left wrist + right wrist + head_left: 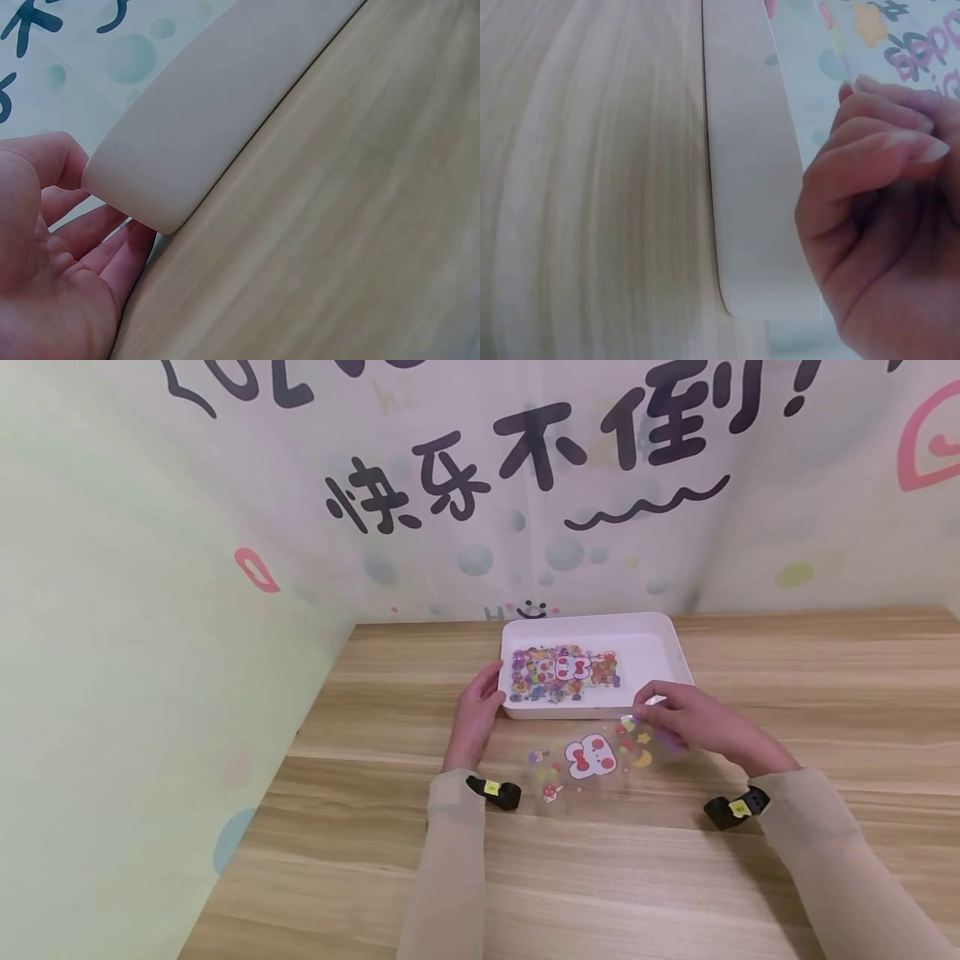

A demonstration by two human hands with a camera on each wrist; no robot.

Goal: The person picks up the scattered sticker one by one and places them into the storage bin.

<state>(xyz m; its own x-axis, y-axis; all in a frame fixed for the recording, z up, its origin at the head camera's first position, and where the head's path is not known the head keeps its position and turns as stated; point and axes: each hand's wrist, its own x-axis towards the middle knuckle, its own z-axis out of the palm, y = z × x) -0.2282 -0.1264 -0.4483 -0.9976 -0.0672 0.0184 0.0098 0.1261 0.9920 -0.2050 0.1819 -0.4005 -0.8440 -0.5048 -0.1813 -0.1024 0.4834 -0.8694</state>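
My right hand (686, 718) pinches a clear sheet by its upper right part. Printed on this sheet (592, 757) are a white rabbit face with a red bow, a yellow moon and small coloured pictures; it overlaps the table just in front of a white tray (647, 652). In the right wrist view, curled fingers of the right hand (892, 202) stand beside the tray's wall (754, 172). My left hand (474, 714) rests against the tray's left end. Its extended fingers (101, 229) lie along that end in the left wrist view, thumb at the corner.
Inside the tray's left half lie several colourful printed pieces (551, 677), overlapping one another, with another rabbit face on top. The wood-grain table (600, 877) meets a printed wall hanging (450, 593) right behind the tray. A pale sheet wall (150, 710) borders the left side.
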